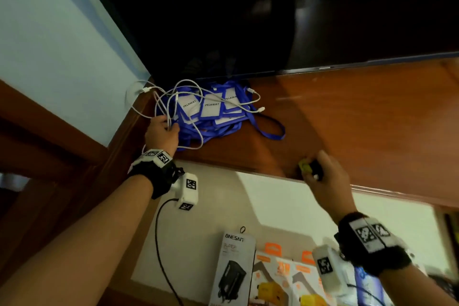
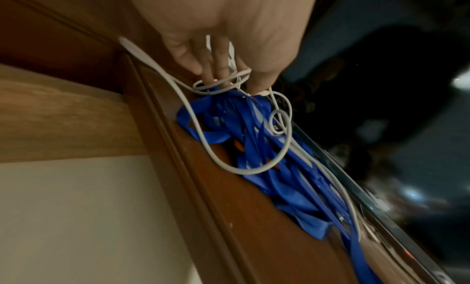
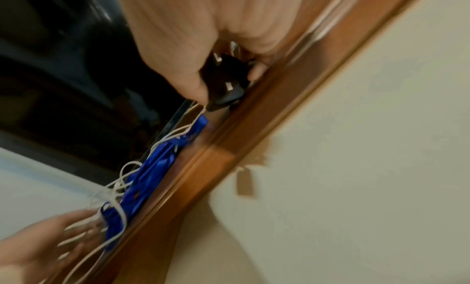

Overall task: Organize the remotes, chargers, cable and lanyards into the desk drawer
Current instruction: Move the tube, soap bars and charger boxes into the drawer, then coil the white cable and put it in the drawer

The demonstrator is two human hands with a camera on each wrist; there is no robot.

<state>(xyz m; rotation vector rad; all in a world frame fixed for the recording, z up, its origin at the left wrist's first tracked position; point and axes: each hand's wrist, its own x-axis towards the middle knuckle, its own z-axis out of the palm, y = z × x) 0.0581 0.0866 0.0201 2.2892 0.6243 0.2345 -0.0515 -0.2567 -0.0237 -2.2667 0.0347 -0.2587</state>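
Across the top of the head view runs the wooden desk top [image 1: 360, 117], with a dark screen [image 1: 248, 20] standing along its back edge. Below its front edge the open desk drawer [image 1: 285, 196] shows a pale floor, and boxed chargers [image 1: 236, 268] already lie at its near end.

On the desk, well to the left, sits the heap of blue lanyards [image 1: 216, 117] with their white "PELAWAT" cards, and the white cable [image 1: 173, 97] sprawls in loose loops over and beside that heap. One end of it trails off toward the wall corner; whether it is plugged in there cannot be told.

The person's left hand [image 1: 162, 135] has its fingers curled through several cable loops, as the left wrist view shows plainly. The right hand [image 1: 325, 176] is closed round a small black charger plug [image 3: 223, 81] at the desk's front edge, with a yellow piece [image 1: 305, 165] just beside it; what that piece is stays unclear.

The step in hand appears to be gathering the cable and a loose charger off the desk. Next, the cable probably needs lifting free of the lanyards without dragging them along, then coiling, while the charger goes down into the drawer beside the boxes.
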